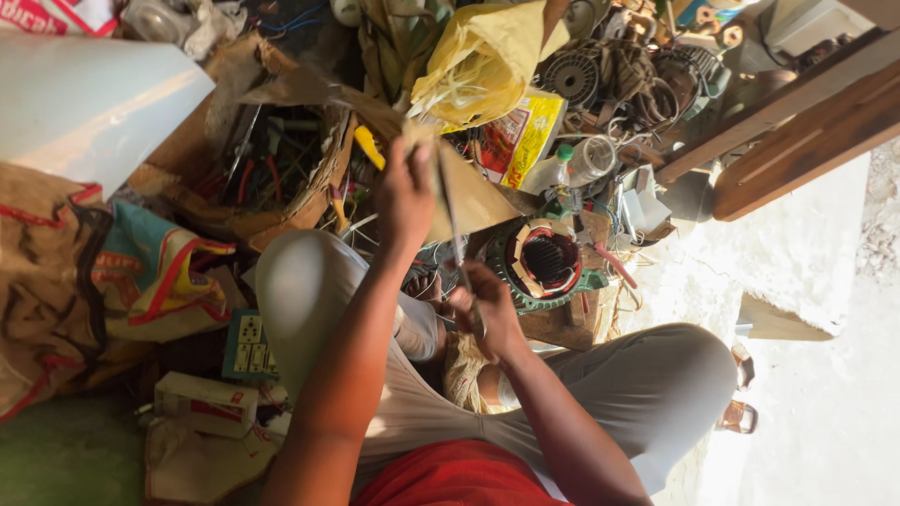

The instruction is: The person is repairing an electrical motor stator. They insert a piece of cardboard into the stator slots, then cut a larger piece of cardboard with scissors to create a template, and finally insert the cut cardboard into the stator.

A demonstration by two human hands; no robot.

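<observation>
Looking down, I see my right hand [487,314] pinching a thin strip's [457,245] near end; my left hand [405,197], beyond, pinches its far end. Just right of both sits a green motor stator [548,262].

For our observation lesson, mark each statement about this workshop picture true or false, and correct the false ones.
1. The left hand holds up a brown paper sheet. True.
2. The right hand rests flat on the knee. False: it grips a thin strip beside the sheet.
3. A green motor stator lies beyond the hands. True.
4. The person wears blue trousers. False: the trousers are grey.
5. A clear plastic bottle lies behind the stator. True.
</observation>
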